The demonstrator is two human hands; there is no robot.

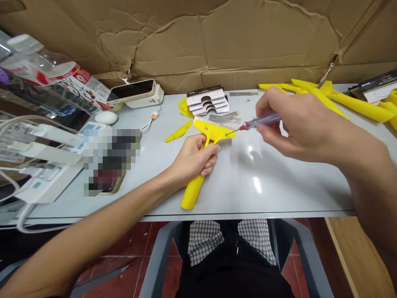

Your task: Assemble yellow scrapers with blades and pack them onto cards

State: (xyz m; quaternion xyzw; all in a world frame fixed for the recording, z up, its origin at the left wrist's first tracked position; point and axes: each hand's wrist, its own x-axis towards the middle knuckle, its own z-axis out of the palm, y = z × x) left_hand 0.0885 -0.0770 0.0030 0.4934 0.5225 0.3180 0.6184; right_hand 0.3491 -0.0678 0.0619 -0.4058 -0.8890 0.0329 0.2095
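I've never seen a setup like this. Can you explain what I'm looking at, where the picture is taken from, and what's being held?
There's no machine here, just a person's two bare hands. The picture comes from a camera worn on their head, looking forward and down. The left hand grips a yellow scraper by its handle. The right hand holds a small screwdriver, its tip at the scraper's head. On the table lie metal blades, a stack of white cards, more yellow parts and a phone.

Pale grey table [273,198]: white mouse [106,117], stacked cards [207,101], steel blades [225,118], loose yellow plastic scraper parts [356,101] toward back edge.
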